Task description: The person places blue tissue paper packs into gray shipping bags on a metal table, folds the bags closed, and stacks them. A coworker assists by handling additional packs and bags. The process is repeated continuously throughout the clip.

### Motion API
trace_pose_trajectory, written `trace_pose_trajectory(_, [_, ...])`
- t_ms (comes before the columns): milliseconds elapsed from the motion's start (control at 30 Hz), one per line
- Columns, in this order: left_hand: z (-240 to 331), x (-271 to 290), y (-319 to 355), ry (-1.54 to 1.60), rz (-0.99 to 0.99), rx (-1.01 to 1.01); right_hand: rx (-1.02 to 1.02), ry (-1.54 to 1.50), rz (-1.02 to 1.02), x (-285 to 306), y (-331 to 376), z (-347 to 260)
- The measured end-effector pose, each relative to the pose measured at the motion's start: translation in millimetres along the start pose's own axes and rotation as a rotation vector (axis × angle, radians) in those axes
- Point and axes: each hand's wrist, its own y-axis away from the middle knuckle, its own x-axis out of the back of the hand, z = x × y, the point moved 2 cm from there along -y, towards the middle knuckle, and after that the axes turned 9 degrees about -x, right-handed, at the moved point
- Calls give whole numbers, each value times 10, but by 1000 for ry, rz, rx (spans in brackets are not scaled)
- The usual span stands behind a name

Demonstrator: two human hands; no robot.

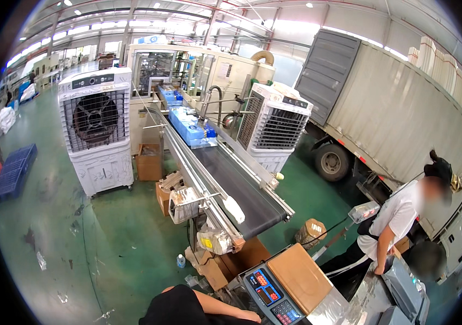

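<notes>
My left hand (249,316) is at the bottom edge, at the end of a bare forearm that comes out of a black sleeve (174,307). It lies beside the left edge of a counting scale (268,293), which has red lit displays and a keypad. The frame's edge cuts the hand off, so its fingers cannot be made out. A flat brown board (300,277) covers the scale's weighing platform. My right hand is out of view.
A conveyor (236,189) carries blue film-wrapped packs (187,127) ahead. Air coolers (96,127) (275,127) flank it. Cardboard boxes (215,271) sit below its near end. At right a co-worker in a white shirt (391,216) stands by a grey device (404,287); a truck (404,114) is behind.
</notes>
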Motion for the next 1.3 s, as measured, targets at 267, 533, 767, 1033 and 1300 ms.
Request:
trace_pose_trajectory(267, [333, 315, 158, -11, 46, -36, 36, -1, 63, 35, -53, -174])
trace_pose_trajectory(533, [448, 407, 216, -18, 63, -48, 25, -7, 105, -3, -105, -257])
trace_pose_trajectory(767, [515, 444, 216, -11, 42, -51, -15, 16, 74, 21, -87, -274])
trace_pose_trajectory(1033, [510, 472, 224, 7, 21, -53, -67, 62, 49, 54, -48, -264])
trace_pose_trajectory(1300, [556, 532, 261, 14, 6, -63, -96, 79, 31, 69, -26, -298])
